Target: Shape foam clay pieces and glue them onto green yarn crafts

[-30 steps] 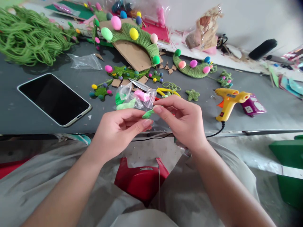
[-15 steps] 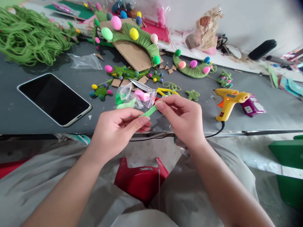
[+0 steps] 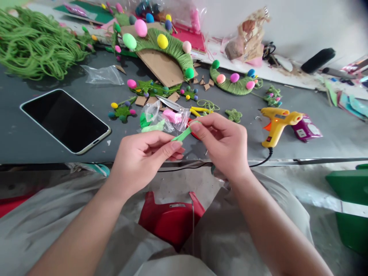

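Between my two hands stretches a strip of light-green modelling clay (image 3: 183, 135), held just above the table's front edge. My left hand (image 3: 146, 155) pinches its lower left end between thumb and fingers. The upper right end sits in a pinch of my right hand (image 3: 222, 142). Right behind them lie small plastic bags with green and pink soft clay (image 3: 171, 115), and a lump of pale green clay (image 3: 153, 126). Scissors (image 3: 172, 104) rest partly under the bags, their red handle showing by my right fingers. Yellow-handled pliers or cutters (image 3: 199, 110) are beside them.
A phone or tablet (image 3: 64, 120) lies at left; a yellow glue gun (image 3: 278, 120) with a lit light stands at right, near a purple pack (image 3: 307, 128). Behind are green yarn (image 3: 37, 46), a yarn-wrapped wreath (image 3: 175, 50) with coloured balls, and a smaller arc (image 3: 235, 85).
My right hand has shifted very slightly to the right, and the clay strip looks a little more drawn out. Everything else stays in place.
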Tool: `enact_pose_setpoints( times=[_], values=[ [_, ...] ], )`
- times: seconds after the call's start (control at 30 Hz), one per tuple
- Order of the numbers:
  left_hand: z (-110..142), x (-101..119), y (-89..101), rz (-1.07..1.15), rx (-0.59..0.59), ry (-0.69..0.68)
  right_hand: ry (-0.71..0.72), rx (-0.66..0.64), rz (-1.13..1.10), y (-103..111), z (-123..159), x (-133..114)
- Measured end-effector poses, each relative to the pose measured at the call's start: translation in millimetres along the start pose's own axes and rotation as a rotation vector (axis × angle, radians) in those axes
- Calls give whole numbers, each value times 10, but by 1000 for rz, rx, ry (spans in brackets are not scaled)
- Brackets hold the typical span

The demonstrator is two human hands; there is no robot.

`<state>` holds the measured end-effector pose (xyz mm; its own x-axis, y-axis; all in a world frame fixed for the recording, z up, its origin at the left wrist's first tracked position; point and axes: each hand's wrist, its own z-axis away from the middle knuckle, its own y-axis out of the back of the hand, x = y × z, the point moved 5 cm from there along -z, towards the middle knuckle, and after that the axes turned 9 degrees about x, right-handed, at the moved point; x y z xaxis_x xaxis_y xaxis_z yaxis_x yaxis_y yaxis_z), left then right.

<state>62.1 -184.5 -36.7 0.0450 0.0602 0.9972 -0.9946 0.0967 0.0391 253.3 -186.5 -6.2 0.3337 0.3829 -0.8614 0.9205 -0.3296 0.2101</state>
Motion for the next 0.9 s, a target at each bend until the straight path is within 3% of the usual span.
enact_pose_setpoints(
  times=[0.1, 0.2, 0.27, 0.4, 0.57, 0.67, 0.77, 0.9],
  values=[
    [-6, -40, -14, 67, -16, 39, -46, -59, -13, 0, -6, 41],
    [-7, -33, -45, 60, -58, 19, 8, -222, -18, -113, 57, 2],
    [-8, 1, -49, 4, -60, -27, 56, -264, -22, -169, 94, -44],
    [-7, 59, -24, -104, -28, -79, 55, -200, 8, -157, 83, -75],
    [-5, 21, 14, 0, -5, -24, -58, -78, -24, -33, 17, -2],
    [0, -7, -2, 59, -46, 2, -76, -155, -38, -64, 34, 14],
    [11, 13, -32, 16, -92, -34, 16, -265, -22, -146, 85, -45],
    [15, 76, -31, -149, -60, -132, 74, -245, 7, -165, 101, -87]
  ],
)
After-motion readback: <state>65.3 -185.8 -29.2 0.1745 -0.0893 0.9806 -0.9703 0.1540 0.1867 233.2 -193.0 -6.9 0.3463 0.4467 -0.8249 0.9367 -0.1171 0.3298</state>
